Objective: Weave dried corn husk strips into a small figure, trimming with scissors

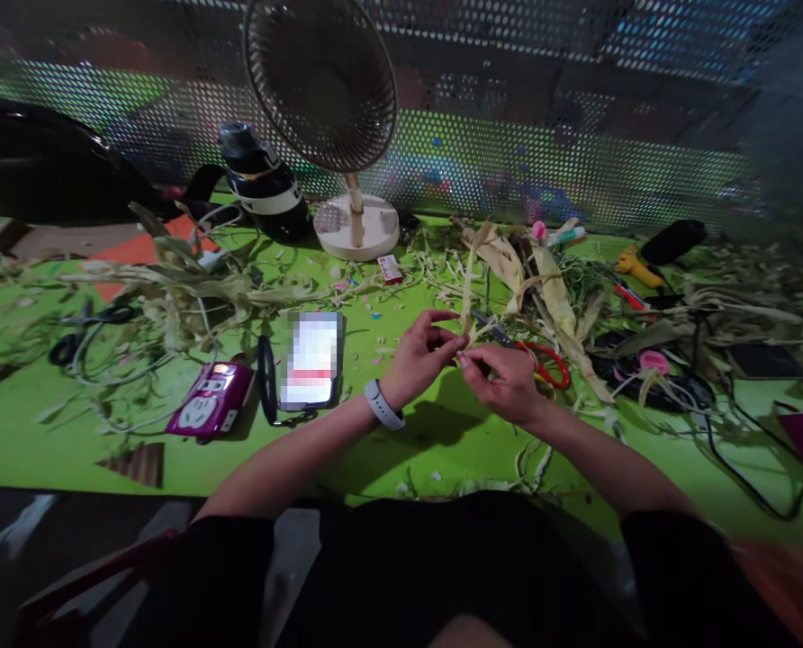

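Above the green table (pixel 374 459), my left hand (pixel 423 353) pinches a pale strip of dried corn husk (pixel 467 292) between thumb and fingers, and the strip stands up from the grip. Close beside it, my right hand (pixel 500 378) has its fingertips pressed together at the strip's lower end. What exactly lies between the right fingertips is too small to tell. Red-handled scissors (pixel 551 364) lie behind my right hand, partly covered by it. More dried corn husks (pixel 554 288) are piled just beyond, to the right.
A fan (pixel 356 225) and a dark bottle (pixel 266 189) stand at the back by a perforated metal screen (pixel 509 153). To the left lie a lit phone (pixel 311 360), a purple power socket (pixel 212 400), black scissors (pixel 94 324) and husk scraps (pixel 212 283). Cables (pixel 718 432) trail at the right.
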`<state>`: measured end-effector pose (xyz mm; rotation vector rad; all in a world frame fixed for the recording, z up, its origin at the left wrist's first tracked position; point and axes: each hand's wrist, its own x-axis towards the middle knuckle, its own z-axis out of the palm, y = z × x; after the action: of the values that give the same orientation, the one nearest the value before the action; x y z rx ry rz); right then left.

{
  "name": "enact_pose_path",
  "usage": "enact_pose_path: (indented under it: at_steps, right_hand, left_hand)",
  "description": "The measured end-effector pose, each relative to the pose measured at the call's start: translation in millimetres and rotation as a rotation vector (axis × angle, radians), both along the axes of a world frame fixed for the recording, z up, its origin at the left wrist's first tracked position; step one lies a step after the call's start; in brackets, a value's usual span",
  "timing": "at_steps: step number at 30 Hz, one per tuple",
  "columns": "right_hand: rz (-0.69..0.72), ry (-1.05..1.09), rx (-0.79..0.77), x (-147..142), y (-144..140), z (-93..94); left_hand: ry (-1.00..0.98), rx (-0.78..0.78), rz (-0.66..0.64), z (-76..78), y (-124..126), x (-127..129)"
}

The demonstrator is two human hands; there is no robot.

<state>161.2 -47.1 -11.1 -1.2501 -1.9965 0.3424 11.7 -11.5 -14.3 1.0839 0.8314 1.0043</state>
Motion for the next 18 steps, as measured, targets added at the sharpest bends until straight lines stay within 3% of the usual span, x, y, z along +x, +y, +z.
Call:
enact_pose_path:
  at_steps: [5,9,12,18]
  right_hand:
    - [0.048,0.038,-0.046,-1,1,-0.2]
    - [0.07,0.053,-0.049,1,1,2.7]
    - [0.167,0.07,-0.011,7,2,5.6]
    - [0.133,0.24,0.017,18,13,4.7]
  left_hand:
    - [-0.069,-0.104,0.014,-1.0,2,0]
    - [-0.031,-0.082,0.103,0.3,3,-2]
    - [-0.001,-0.081,0.082,2.3,5,-5]
    - [0.044,-0.045,0.073,2.2,7,-6]
